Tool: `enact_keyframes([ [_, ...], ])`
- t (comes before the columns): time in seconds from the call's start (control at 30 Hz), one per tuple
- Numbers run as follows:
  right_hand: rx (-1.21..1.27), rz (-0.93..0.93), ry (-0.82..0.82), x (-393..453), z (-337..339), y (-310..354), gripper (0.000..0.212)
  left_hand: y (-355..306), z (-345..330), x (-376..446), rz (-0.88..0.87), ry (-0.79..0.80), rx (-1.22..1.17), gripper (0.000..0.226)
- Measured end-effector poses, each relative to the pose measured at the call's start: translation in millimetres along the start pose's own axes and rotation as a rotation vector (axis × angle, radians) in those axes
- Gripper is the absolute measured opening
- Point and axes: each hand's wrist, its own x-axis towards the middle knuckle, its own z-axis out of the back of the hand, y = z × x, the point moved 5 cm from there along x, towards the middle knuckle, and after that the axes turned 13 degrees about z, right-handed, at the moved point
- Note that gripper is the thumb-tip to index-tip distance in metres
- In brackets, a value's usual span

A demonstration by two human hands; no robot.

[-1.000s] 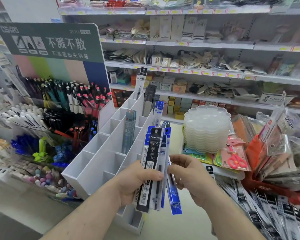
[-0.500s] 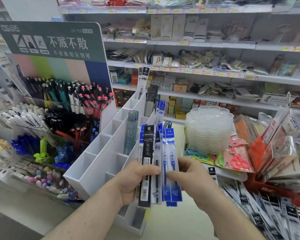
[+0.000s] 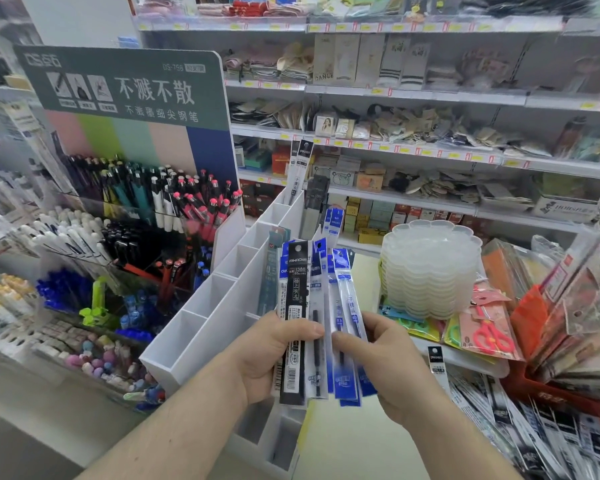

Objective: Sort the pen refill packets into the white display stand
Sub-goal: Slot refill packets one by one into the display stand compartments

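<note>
I hold a fan of pen refill packets upright in front of me. My left hand [image 3: 267,355] grips the black packet [image 3: 295,306] and the white ones behind it, thumb across the front. My right hand [image 3: 385,365] pinches the blue packets [image 3: 347,306] on the fan's right side. Just behind and left of the packets stands the white display stand [image 3: 219,306], stepped with several compartments. A few packets [image 3: 300,168] stand in its far slots, and blue ones [image 3: 335,223] in a slot on its right.
A pen display [image 3: 146,209] with a green sign stands left of the stand. A stack of clear flower-shaped trays [image 3: 430,268] sits to the right, with scissors packs [image 3: 489,334] below. More refill packets [image 3: 534,427] lie piled at the lower right. Stocked shelves [image 3: 395,147] fill the background.
The blue packets, tilted low a second ago, have been brought upright and raised beside the black one. My right hand's fingers have shifted onto their fronts.
</note>
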Motion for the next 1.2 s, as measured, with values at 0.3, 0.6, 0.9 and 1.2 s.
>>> enact_keyframes([
  [0.3, -0.006, -0.043, -0.019, 4.2, 0.1, -1.4, 0.022, -1.2, 3.3, 0.7, 0.015, -0.022, -0.048, 0.075],
  [0.6, 0.032, -0.002, -0.012, 10.3, -17.9, -9.0, 0.025, -3.2, 0.2, 7.9, -0.058, -0.036, -0.033, 0.064],
  [0.9, 0.143, -0.058, -0.121, 17.8, -15.7, -10.2, 0.019, -15.6, 4.1, 6.6, -0.137, -0.135, 0.063, 0.047],
  [1.2, 0.053, 0.018, -0.032, 20.9, -12.6, -4.8, 0.025, -16.5, 7.5, 4.9, -0.211, -0.178, 0.075, 0.049],
])
